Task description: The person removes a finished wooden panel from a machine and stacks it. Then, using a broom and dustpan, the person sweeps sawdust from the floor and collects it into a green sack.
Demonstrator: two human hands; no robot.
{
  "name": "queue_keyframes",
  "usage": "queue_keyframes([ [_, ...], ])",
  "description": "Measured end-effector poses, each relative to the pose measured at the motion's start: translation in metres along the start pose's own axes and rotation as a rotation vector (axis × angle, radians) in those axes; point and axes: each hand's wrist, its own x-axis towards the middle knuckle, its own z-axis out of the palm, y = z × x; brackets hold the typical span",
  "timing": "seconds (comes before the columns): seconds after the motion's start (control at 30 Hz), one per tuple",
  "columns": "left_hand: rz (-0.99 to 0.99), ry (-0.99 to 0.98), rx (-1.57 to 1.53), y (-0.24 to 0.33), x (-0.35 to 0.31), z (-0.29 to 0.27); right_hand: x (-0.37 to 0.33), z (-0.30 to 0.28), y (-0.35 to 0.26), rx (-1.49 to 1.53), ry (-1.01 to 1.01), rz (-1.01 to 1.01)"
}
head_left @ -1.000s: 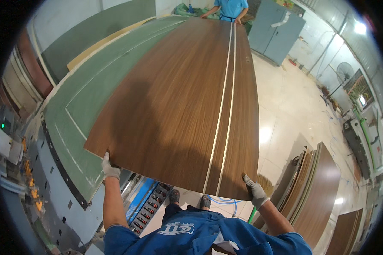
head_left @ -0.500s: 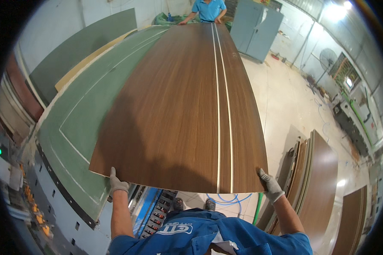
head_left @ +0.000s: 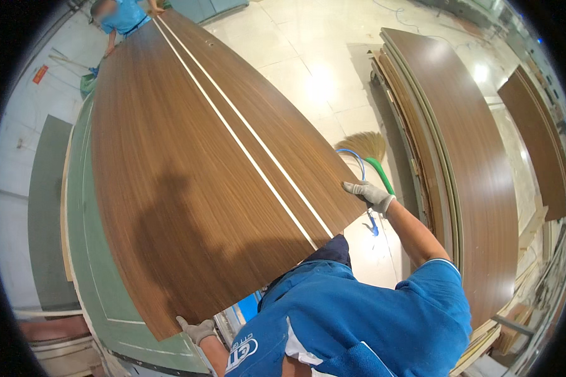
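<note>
Between my hands is the near end of a large brown wood-grain panel (head_left: 170, 138) with two pale lines running along its length. At its near left corner my left hand (head_left: 198, 330), in a grey glove, grips the edge with the thumb on top. My right hand (head_left: 370, 193), gloved alike, holds the near right corner, thumb on the top face and fingers curled beneath. A co-worker in a blue shirt (head_left: 127, 17) has hands at the far end. Under the panel's left side shows a green table (head_left: 82, 251) with white outlines.
To the right, several brown panels (head_left: 465, 163) lean in a stack on the tiled floor. A broom (head_left: 366, 147) with a green handle lies between stack and panel, beside a blue hose (head_left: 374, 223). Another brown panel (head_left: 538, 138) stands farther right. A grey-green board (head_left: 47, 213) leans at the left wall.
My view has swung to the right, so the panel now slants toward the upper left. Both hands keep their hold on its near corners. The broom has come into sight.
</note>
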Motion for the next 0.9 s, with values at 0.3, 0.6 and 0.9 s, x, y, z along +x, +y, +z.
queue_keyframes([
  [0.3,-0.320,-0.120,-0.717,-0.057,-0.087,0.049,0.028,-0.121,0.022,-0.044,-0.038,0.080],
  [0.6,-0.513,-0.240,-0.686,-0.116,-0.138,0.104,-0.004,-0.227,0.008,0.005,0.129,0.149],
  [0.9,-0.542,-0.198,-0.581,-0.127,-0.149,0.144,-0.038,-0.243,0.006,0.094,0.213,0.164],
])
